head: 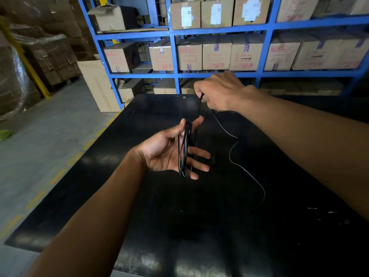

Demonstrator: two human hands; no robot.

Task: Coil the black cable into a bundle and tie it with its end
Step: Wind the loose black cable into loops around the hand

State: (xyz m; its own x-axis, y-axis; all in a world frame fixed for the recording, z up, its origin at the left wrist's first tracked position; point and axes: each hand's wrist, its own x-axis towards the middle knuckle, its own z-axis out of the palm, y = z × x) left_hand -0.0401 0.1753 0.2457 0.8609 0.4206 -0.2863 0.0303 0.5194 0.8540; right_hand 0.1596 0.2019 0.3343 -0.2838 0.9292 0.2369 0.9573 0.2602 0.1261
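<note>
The black cable (184,148) is wound in several loops around my left hand (169,151), which is held palm up with fingers spread above the black table (199,226). One strand rises from the loops to my right hand (217,92), which pinches it just above and beyond the left hand. From the right hand the loose tail of the cable (247,172) trails down and snakes across the table to the right, ending near the right forearm's shadow.
Blue shelving (219,29) filled with cardboard boxes (189,54) stands behind the table. A tall carton (97,84) leans at the rack's left end. Grey floor with yellow dashed lines (60,174) lies to the left, with wrapped pallets (40,52) beyond.
</note>
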